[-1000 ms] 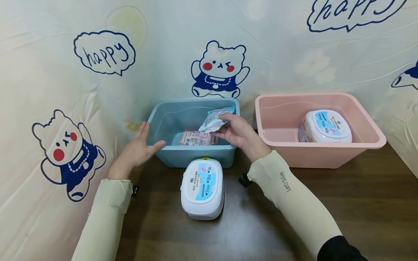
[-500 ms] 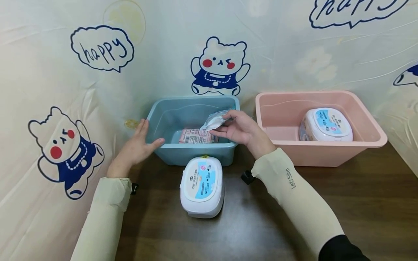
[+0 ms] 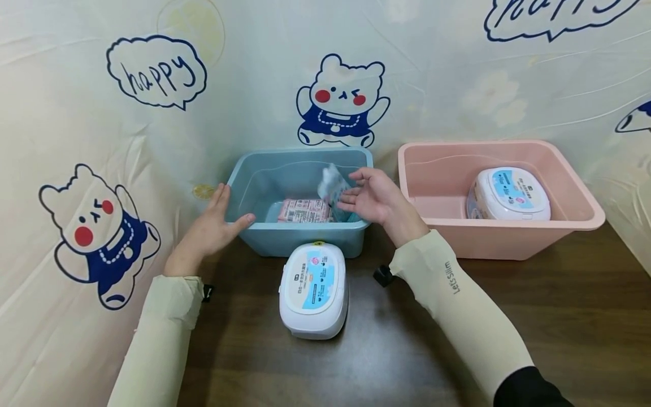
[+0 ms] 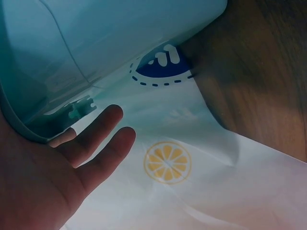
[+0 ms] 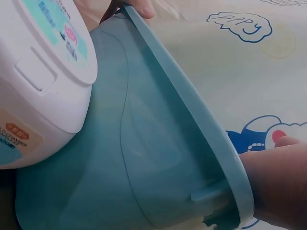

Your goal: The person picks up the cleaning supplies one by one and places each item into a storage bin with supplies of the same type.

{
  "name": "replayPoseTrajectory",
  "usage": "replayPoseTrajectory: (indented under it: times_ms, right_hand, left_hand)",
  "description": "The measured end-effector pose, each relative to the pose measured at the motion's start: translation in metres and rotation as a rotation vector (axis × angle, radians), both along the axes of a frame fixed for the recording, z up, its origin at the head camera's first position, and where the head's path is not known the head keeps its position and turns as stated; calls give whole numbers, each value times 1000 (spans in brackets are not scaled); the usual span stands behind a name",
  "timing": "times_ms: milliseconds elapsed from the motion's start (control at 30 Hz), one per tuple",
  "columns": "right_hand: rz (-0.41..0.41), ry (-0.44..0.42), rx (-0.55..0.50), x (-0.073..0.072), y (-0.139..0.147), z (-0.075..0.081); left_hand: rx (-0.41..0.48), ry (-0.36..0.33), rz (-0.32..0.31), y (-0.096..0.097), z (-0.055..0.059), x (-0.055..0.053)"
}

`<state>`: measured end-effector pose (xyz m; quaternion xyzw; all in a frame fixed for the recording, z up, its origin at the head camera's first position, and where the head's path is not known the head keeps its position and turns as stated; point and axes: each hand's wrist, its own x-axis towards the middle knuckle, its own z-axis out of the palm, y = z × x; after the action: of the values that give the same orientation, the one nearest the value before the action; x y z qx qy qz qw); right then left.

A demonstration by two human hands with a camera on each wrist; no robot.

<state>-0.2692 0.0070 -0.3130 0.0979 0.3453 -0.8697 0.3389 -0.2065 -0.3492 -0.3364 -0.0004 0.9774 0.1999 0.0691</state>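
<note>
Over the right half of the pale blue rectangular plastic bin (image 3: 300, 169): right hand (image 3: 377, 196), fingers spread and relaxed, gripping nothing. Just left of those fingertips, apart from them or at most grazing: small white-and-blue soft plastic packet (image 3: 331, 186), blurred, long axis near upright, tilted slightly, lower end inside the bin above its floor. Contact between packet and fingers not resolvable. Directly below and left of packet, flat on the bin floor: pink printed rectangular packet (image 3: 304, 211), long axis left to right. Right hand clearly nearer to both packets. Against the bin's left outer wall: left hand (image 3: 212, 226), fingers straight, thumb lying on the near left corner of the rim; wrist view confirms flat palm beside the wall, nothing gripped. Touching or just short of the bin's near wall, on the dark wooden tabletop (image 3: 559, 316): white oval lidded wipes box with blue label (image 3: 314, 290), below the right forearm's line, not between hand and packet. Beside the blue bin to the right, a narrow gap between: pink rectangular plastic bin (image 3: 437, 164), holding a second white lidded wipes box (image 3: 508, 194) at its right end. Behind and to the left: cream sheet printed with bears (image 3: 102, 141). Path from hand to packets unobstructed apart from the bin rim.
</note>
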Motion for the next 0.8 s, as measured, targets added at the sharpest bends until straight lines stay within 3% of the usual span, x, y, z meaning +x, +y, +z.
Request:
replayPoseTrajectory:
  times_ms: [233, 367, 567, 800]
  right_hand:
    - [-27, 55, -9, 3, 2, 0]
    - [-4, 144, -12, 7, 7, -2]
    - [30, 333, 136, 15, 18, -1]
    - [25, 470, 249, 23, 29, 6]
  left_hand:
    - [-2, -3, 3, -1, -1, 0]
    - [-7, 3, 10, 1, -1, 0]
    - [-10, 9, 4, 2, -1, -1]
    - [-14, 11, -1, 2, 1, 1]
